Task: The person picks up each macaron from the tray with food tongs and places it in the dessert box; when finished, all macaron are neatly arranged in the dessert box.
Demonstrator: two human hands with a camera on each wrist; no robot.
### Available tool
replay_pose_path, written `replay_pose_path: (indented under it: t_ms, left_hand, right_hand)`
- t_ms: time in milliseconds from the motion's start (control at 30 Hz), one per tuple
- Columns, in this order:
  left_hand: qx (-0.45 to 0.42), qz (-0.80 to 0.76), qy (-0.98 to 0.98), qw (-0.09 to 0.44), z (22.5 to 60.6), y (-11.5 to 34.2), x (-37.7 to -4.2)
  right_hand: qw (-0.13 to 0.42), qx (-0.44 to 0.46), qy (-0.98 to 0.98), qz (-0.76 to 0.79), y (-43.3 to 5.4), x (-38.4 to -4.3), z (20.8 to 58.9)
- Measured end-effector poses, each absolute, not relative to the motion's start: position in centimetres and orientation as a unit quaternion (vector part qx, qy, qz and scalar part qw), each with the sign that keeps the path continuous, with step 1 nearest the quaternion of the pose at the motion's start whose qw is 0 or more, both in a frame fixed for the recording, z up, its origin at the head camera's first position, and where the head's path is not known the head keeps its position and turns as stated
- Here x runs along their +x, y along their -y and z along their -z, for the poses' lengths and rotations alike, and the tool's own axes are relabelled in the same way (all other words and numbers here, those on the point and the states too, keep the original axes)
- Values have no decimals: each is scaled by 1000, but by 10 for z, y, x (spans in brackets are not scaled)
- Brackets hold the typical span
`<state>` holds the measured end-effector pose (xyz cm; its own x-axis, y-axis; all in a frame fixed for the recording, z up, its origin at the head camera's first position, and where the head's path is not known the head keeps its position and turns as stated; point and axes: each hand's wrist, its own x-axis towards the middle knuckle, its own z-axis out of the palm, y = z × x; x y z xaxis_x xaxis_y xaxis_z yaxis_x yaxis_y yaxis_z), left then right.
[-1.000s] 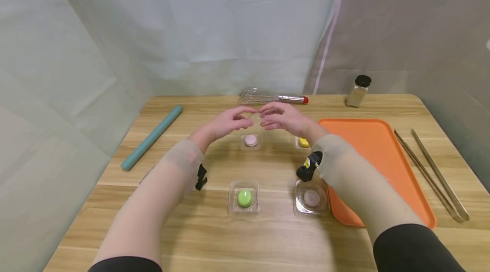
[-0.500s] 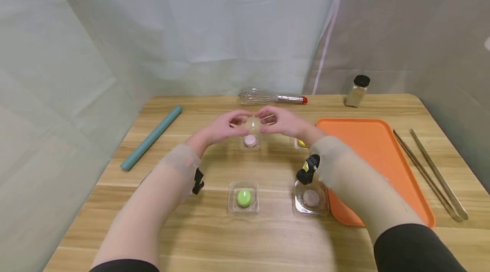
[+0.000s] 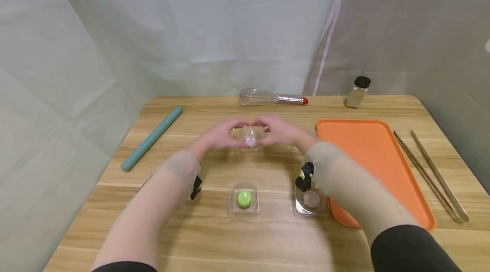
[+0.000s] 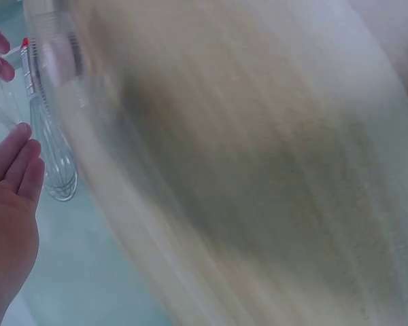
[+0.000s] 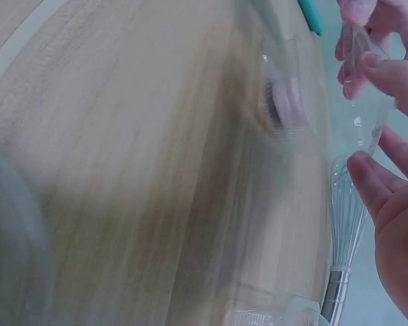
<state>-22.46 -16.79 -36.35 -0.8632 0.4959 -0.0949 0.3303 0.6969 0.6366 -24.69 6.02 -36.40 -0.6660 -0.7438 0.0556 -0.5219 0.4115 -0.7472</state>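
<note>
Between my left hand (image 3: 222, 133) and right hand (image 3: 281, 131) is a clear plastic domed lid (image 5: 367, 112), with the fingertips and thumbs of both hands at its edges. In the head view the lid overlaps a clear box holding a pink macaron (image 3: 250, 141). The right wrist view shows that box (image 5: 299, 132) below the lid, a gap between them. Closer to me are a green macaron (image 3: 244, 199) in a clear box (image 3: 232, 208) and a pale purple macaron (image 3: 311, 199) in another box (image 3: 306, 211), partly behind the right wrist camera.
A whisk (image 3: 260, 97) lies behind the hands and a teal rolling pin (image 3: 152, 138) at the left. An orange tray (image 3: 360, 144), metal tongs (image 3: 436, 174) and a black-capped jar (image 3: 357, 92) are to the right. The right hand partly hides another clear box (image 3: 309, 133).
Both hands have come down and slightly towards me with the lid, from above the pink macaron's box to over it. The yellow macaron is now hidden by the right hand.
</note>
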Motion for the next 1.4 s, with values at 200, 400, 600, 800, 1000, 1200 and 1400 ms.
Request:
replay_pose_path:
  t_ms: [200,400,600,800,1000,1200,1400]
  left_hand:
    - [217,-293,-921,133,370,165,-224]
    - [213,-296,-922,133,372,163,-226]
    - [212,-289,-923,137,377,164,-228]
    - [208,-281,-926,141,382,164,-226]
    - [202,-271,-930,145,386,166,-224]
    - [215,-255,-933,139,389,170,-224]
    - [214,-247,-935,137,389,170,-224]
  right_hand:
    - [151,-368,-854,336,-57,-246,369]
    - [144,-357,-872,301,-56,-244,369]
    - [137,-355,-880,286,-53,-244,376]
    - [127,-371,-882,263,-50,-242,380]
    - [119,-377,-885,247,-48,-240,381]
    - [119,-366,-889,249,-48,-239,382]
    - [124,-355,-892,250,-48,-238,383]
